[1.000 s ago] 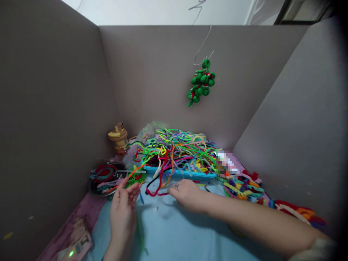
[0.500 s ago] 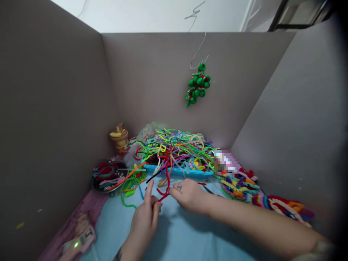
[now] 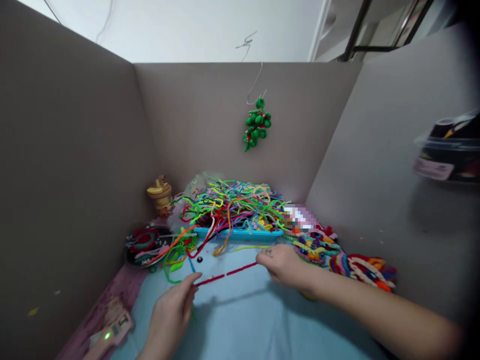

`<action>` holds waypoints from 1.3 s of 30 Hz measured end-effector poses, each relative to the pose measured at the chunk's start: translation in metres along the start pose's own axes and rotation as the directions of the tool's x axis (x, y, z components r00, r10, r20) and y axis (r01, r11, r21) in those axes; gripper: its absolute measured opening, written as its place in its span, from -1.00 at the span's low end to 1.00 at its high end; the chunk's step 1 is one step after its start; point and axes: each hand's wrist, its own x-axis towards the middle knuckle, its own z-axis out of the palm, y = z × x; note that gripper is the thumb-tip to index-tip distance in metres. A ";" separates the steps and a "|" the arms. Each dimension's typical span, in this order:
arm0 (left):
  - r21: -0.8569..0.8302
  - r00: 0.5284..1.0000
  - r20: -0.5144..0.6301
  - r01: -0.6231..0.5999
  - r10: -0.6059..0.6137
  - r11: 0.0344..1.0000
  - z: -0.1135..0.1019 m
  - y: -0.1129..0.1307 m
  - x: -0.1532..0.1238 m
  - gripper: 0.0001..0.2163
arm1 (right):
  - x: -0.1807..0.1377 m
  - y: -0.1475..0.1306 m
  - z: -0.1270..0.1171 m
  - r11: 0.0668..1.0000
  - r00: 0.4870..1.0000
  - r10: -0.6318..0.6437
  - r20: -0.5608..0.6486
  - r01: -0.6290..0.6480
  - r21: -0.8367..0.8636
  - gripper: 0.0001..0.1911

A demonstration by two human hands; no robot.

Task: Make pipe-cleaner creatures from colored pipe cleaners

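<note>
Between my two hands a red pipe cleaner stretches in a nearly straight, slightly slanted line above the blue cloth. A small gap shows near its middle, and I cannot tell whether it is one length or two. My left hand pinches the lower left end between thumb and fingers. At the upper right end, my right hand is closed on it, with its fingertips partly hidden. Beyond both hands, a blue tray carries a heaped tangle of coloured pipe cleaners.
Left stand a dark bowl of twisted pieces, a brown cup and a glue gun with a green light. Braided pieces lie right. A green ornament hangs from wire. A tub sits at the right wall.
My hands have moved apart, and the red pipe cleaner, bent and branching before, is now stretched between them. My left index finger, raised earlier, has come down. The view has turned slightly right.
</note>
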 end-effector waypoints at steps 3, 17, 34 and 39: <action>0.035 0.994 0.087 0.059 -0.062 0.998 0.002 -0.002 -0.004 -0.75 | -0.010 0.008 0.003 0.997 0.993 0.061 0.102 -0.065 0.036 -0.81; -0.721 0.800 0.187 0.506 -0.571 0.473 0.015 0.004 0.046 -0.51 | 0.051 -0.018 -0.012 0.920 0.998 -0.063 0.029 0.047 0.389 -0.51; -0.995 0.675 0.089 0.086 -0.733 -0.042 -0.042 0.041 0.007 -0.68 | 0.079 -0.068 -0.003 0.951 0.893 -0.266 -0.363 0.304 0.049 -0.90; -0.991 0.533 0.127 0.030 -0.837 -0.131 -0.048 0.026 0.008 -0.75 | 0.052 -0.040 0.013 0.978 0.949 -0.194 -0.251 0.208 0.031 -0.91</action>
